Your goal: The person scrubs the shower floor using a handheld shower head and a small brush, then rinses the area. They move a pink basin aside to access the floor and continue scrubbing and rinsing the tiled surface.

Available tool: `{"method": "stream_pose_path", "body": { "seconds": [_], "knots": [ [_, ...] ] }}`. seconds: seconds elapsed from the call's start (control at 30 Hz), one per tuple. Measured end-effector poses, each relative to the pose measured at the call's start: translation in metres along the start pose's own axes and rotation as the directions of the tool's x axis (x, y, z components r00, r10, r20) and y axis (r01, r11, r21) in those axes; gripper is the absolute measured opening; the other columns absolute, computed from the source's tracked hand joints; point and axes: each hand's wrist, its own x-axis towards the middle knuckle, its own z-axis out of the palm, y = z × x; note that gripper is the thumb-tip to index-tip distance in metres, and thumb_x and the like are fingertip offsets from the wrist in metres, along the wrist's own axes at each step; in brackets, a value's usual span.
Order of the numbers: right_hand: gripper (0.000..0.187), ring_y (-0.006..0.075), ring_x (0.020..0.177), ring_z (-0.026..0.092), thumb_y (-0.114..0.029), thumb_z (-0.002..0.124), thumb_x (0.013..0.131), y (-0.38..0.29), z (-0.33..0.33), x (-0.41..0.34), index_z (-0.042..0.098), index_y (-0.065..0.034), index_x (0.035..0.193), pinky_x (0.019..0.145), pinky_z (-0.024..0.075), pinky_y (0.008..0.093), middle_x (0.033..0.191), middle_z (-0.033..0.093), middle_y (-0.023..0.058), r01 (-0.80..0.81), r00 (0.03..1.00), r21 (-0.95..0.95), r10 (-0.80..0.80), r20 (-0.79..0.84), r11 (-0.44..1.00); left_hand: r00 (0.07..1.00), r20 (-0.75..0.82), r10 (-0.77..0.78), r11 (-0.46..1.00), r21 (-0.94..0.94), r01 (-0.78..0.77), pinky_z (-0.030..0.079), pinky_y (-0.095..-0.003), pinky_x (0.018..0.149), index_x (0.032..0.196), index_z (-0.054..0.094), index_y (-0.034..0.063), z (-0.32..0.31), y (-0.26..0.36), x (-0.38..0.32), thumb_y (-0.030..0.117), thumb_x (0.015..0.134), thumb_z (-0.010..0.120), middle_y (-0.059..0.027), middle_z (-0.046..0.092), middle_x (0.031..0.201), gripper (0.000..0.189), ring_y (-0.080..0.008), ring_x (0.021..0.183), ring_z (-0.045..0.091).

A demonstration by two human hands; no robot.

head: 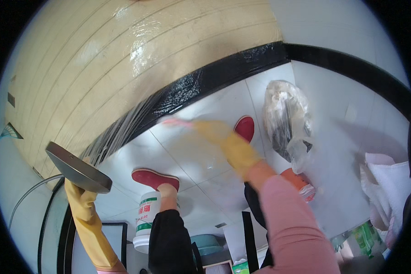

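Both hands wear yellow rubber gloves. My left hand (80, 195) grips a grey rectangular shower head (78, 167), its hose (30, 191) trailing off at the left. Water streams (123, 123) from it over a black raised sill (198, 85) and onto the wet beige grooved floor (130, 58). My right hand (222, 137), motion-blurred, is over the white floor tiles beside the sill. It holds a pink and white cleaning tool (174, 121), too blurred to name exactly.
Red shoes (154, 178) stand on white tiles (181, 150). A white bucket (145, 219) is by one leg. A filled clear plastic bag (284, 116) lies at the right, near an orange container (296, 181). White towels (387, 185) hang far right; a teal basin (205, 244) is below.
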Motion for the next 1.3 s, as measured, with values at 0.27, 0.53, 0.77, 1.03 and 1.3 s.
{"method": "stream_pose_path", "body": {
  "seconds": [0.27,0.53,0.77,1.03,1.3],
  "knots": [
    [0.036,0.0284,0.107,0.070,-0.032,0.056,0.102,0.118,-0.047,-0.038,0.069,-0.0116,0.128,0.093,0.0538,0.0405,0.120,0.073,0.0123,-0.287,0.952,-0.132,0.267,-0.149,0.949,0.997,0.016,0.082,0.996,-0.048,-0.081,0.051,-0.0305,0.085,0.136,0.054,-0.0035,0.009,-0.020,-0.012,0.030,0.059,0.086,-0.0053,0.066,0.103,0.089,-0.0165,0.092,0.065],
    [0.033,0.0279,0.098,0.070,-0.035,0.054,0.102,-0.077,0.131,0.026,0.071,-0.0126,0.119,0.090,0.0544,0.0427,0.110,0.074,0.0121,0.111,0.974,-0.166,-0.073,0.215,0.980,0.981,-0.049,0.189,0.981,-0.024,-0.191,0.051,-0.0295,0.081,0.142,0.049,-0.0088,-0.005,-0.015,-0.020,0.036,0.065,0.087,-0.0066,0.065,0.103,0.097,-0.0160,0.092,0.064],
    [0.038,0.0299,0.104,0.072,-0.041,0.051,0.104,0.033,-0.077,-0.002,0.072,-0.0135,0.120,0.090,0.0550,0.0424,0.117,0.075,0.0111,-0.028,0.999,-0.157,0.022,-0.038,0.987,0.981,-0.036,0.188,0.981,-0.048,-0.190,0.041,-0.0228,0.066,0.119,0.058,0.0023,-0.013,-0.013,0.009,0.005,0.066,0.068,-0.0005,0.061,0.096,0.055,-0.0108,0.078,0.054],
    [0.046,0.0352,0.113,0.068,-0.049,0.044,0.104,-0.008,0.037,-0.016,0.073,-0.0184,0.122,0.098,0.0510,0.0480,0.124,0.072,0.0140,0.050,0.969,-0.426,0.060,0.241,0.903,0.982,0.061,0.180,0.981,-0.084,-0.175,0.047,-0.0271,0.083,0.122,0.058,-0.0006,-0.029,0.000,0.058,0.003,0.068,0.065,-0.0049,0.065,0.103,0.054,-0.0169,0.092,0.060],
    [0.038,0.0114,0.060,0.060,-0.041,0.051,0.108,0.080,-0.042,-0.038,0.071,-0.0097,0.114,0.055,0.0480,0.0261,0.080,0.069,0.0022,-0.047,0.778,0.529,0.363,-0.513,0.848,0.906,0.261,0.333,0.942,-0.121,-0.312,0.050,-0.0281,0.082,0.129,0.056,-0.0014,-0.037,-0.013,0.092,0.018,0.068,0.072,-0.0076,0.064,0.109,0.065,-0.0179,0.093,0.061]
  ]
}}
